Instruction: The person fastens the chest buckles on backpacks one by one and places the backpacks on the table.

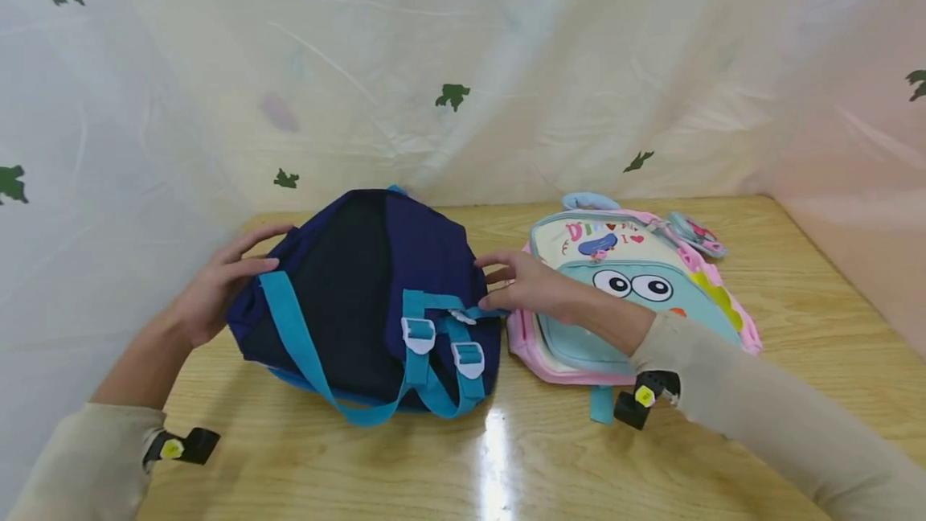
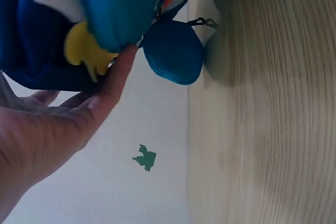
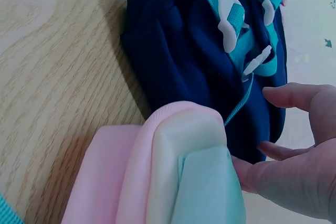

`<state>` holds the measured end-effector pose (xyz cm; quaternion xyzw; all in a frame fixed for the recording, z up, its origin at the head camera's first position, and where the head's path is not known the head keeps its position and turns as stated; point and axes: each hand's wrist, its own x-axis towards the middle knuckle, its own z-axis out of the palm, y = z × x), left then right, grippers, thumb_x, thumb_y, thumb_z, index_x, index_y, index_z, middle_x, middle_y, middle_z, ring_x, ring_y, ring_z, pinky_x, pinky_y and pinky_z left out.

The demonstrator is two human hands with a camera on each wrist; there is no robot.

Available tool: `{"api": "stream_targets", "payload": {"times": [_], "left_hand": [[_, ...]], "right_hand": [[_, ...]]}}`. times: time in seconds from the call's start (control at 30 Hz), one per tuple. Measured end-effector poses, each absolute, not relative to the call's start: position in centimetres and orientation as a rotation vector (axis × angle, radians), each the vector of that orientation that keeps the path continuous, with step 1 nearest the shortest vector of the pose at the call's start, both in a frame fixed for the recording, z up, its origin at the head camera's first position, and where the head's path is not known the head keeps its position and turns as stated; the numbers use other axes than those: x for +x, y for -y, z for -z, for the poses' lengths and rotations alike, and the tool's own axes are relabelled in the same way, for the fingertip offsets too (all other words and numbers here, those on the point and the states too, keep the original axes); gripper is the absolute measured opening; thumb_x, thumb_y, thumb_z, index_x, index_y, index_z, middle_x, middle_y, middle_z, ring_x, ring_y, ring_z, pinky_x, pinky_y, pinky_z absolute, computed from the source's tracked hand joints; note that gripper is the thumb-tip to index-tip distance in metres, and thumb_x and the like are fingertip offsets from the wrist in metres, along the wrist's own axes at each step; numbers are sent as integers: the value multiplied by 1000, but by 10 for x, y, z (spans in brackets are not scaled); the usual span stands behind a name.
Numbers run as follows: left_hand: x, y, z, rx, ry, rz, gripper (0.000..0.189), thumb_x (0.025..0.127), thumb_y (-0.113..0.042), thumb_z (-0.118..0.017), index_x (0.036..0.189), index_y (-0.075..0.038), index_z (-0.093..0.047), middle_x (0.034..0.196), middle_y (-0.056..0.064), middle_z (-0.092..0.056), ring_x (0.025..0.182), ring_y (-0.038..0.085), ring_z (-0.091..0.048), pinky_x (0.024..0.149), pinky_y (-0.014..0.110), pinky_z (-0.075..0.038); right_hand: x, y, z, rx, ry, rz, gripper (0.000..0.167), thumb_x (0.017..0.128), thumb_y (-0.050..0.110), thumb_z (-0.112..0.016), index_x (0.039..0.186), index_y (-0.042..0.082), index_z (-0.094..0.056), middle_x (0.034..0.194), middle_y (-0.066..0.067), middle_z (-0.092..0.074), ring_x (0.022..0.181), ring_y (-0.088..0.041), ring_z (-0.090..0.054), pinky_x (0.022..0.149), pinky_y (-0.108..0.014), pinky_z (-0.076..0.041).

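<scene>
A navy backpack with teal straps and white buckles leans on the table, its dark back panel facing up and toward me. My left hand grips its left edge, with fingers reaching round to the front side. There, the left wrist view shows a yellow patch and a small teal pouch hanging by it. My right hand touches the backpack's right side with fingers spread apart. Beneath the right forearm lies a pastel backpack with a cartoon face, close beside the navy one.
Both bags are on a wooden table. A pale curtain with green leaf shapes hangs behind it. A small round pouch lies at the pastel bag's upper right, and a teal strap end sticks out below.
</scene>
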<state>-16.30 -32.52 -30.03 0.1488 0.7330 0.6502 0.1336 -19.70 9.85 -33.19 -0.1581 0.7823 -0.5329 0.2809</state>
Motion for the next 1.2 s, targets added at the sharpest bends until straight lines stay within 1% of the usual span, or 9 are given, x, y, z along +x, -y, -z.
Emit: {"api": "stream_targets", "payload": {"times": [0.07,0.13,0.23,0.3,0.5,0.73,0.83,1.0,1.2], "left_hand": [[-164,328,301,368,-2248,-1758,45,111,-13,-44,153,-31,-47,140,-4,-58,114,6,-65,90,25,-55],[-164,329,302,317,-2364,-1586,50,110,-16,-48,160,-23,-39,150,9,-51,121,12,-62,93,31,-53],[-164,328,305,258,-2469,-1337,65,109,-22,-52,166,-9,-22,159,31,-36,131,32,-56,101,46,-49],[-163,327,308,248,-2484,-1254,70,108,-22,-54,165,-4,-18,159,37,-31,137,49,-47,105,57,-44],[-164,328,315,235,-2509,-1154,75,106,-20,-59,164,0,-16,159,39,-29,145,58,-29,110,70,-34],[-168,328,321,255,-2527,-1099,77,106,-24,-61,164,1,-18,154,40,-36,140,56,-40,107,68,-40],[-170,326,323,245,-2533,-1081,78,106,-26,-62,164,2,-17,155,40,-34,140,57,-40,107,68,-40],[-172,322,325,213,-2555,-1019,80,106,-34,-60,163,4,-18,158,40,-27,139,60,-38,108,68,-40],[-172,313,322,209,-2627,-941,77,107,-35,-58,161,5,-22,158,40,-27,137,59,-42,105,66,-44]], "right_hand": [[-197,-95,332,-388,-2113,1391,69,94,12,-71,155,4,-41,157,-25,-42,145,-39,-42,113,-49,-44],[-197,-91,331,-344,-2145,1347,72,94,16,-72,156,6,-40,157,-26,-42,141,-39,-46,113,-50,-43],[-198,-87,331,-305,-2184,1308,75,93,20,-73,157,4,-37,152,-25,-48,136,-38,-51,113,-49,-43],[-199,-84,331,-294,-2185,1313,78,92,20,-74,159,4,-35,149,-25,-51,134,-37,-53,112,-49,-43],[-200,-82,332,-308,-2084,1427,87,88,13,-74,162,11,-28,150,-23,-50,139,-37,-48,114,-51,-41],[-207,-81,331,-322,-2062,1486,89,87,11,-72,163,17,-27,160,-20,-39,149,-36,-35,119,-57,-32],[-211,-80,331,-329,-2085,1486,87,88,11,-71,163,17,-29,161,-20,-37,150,-36,-33,120,-58,-29],[-214,-79,331,-363,-2143,1450,79,91,12,-70,161,14,-34,161,-21,-37,150,-37,-33,120,-56,-31],[-214,-83,329,-462,-2223,1426,71,94,11,-68,158,9,-39,161,-21,-39,148,-41,-37,118,-56,-36]]}}
